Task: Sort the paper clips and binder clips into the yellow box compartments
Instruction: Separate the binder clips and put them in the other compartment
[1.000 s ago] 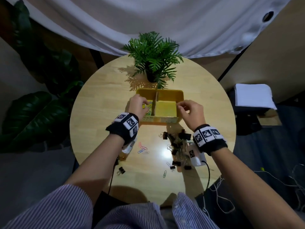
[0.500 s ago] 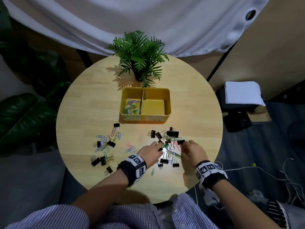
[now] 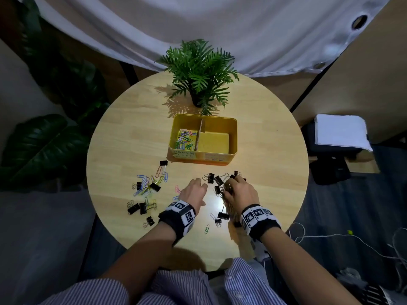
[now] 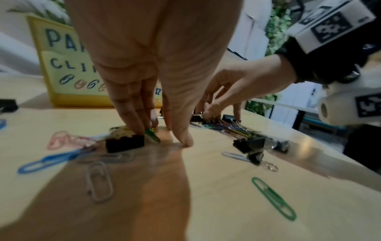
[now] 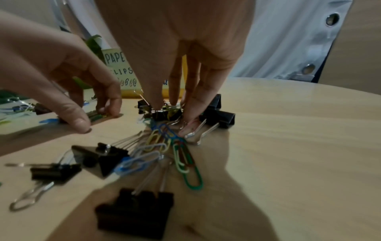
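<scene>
The yellow box (image 3: 233, 137) stands mid-table; its left compartment holds coloured paper clips (image 3: 184, 139) and its right compartment (image 3: 217, 140) is bare. My left hand (image 3: 199, 183) (image 4: 167, 135) points down at the table. Its fingertips (image 4: 148, 128) touch a green paper clip (image 4: 153, 137) beside a black binder clip (image 4: 124, 143), and its thumb rests apart on the wood. My right hand (image 3: 231, 183) (image 5: 169, 107) reaches into a mixed heap, thumb and fingers pinching a black binder clip (image 5: 164, 115) tangled with paper clips (image 5: 164, 135).
A second scatter of paper and binder clips (image 3: 147, 188) lies at the front left. Loose clips (image 3: 207, 228) lie near the table's front edge. A potted plant (image 3: 198, 73) stands right behind the box. A white folded cloth (image 3: 341, 130) lies off the table to the right.
Both hands left the box and came down to the heap at the front. Since half a second ago the right hand has pushed further into the heap.
</scene>
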